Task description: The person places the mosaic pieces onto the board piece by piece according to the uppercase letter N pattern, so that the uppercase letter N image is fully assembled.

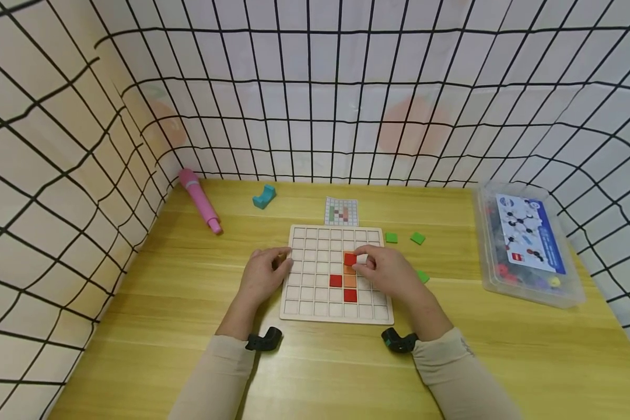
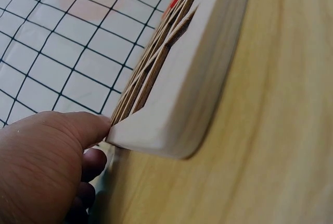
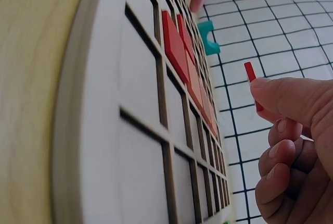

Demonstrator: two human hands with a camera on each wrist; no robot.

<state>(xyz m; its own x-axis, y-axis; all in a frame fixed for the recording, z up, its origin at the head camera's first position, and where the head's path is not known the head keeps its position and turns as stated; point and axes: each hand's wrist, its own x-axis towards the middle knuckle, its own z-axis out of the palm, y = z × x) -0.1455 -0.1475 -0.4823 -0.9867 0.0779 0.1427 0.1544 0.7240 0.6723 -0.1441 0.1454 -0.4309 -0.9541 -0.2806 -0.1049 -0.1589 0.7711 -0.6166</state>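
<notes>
A wooden grid board [image 1: 315, 307] lies on the table. At its left edge, the thumb and a finger of my left hand [image 1: 264, 273] hold the rim; the left wrist view shows the thumb on the board's side [image 2: 156, 135]. My right hand [image 1: 389, 269] pinches a red square tile [image 3: 250, 73] between thumb and finger, raised over the board. Below that tile, orange tiles [image 1: 349, 281] sit in a column of cells, partly covered by the hand and tile. One red tile [image 1: 335, 281] lies left of the column, another red tile [image 1: 350, 296] at its near end.
A small printed grid card [image 1: 341, 212] touches the board's far edge. Several green tiles [image 1: 417, 238] lie to the right. Behind are a teal block [image 1: 264, 197] and a pink stick-like object [image 1: 202, 201]. A clear plastic box [image 1: 530, 291] stands far right; black wire mesh [image 1: 310, 87] encloses the table.
</notes>
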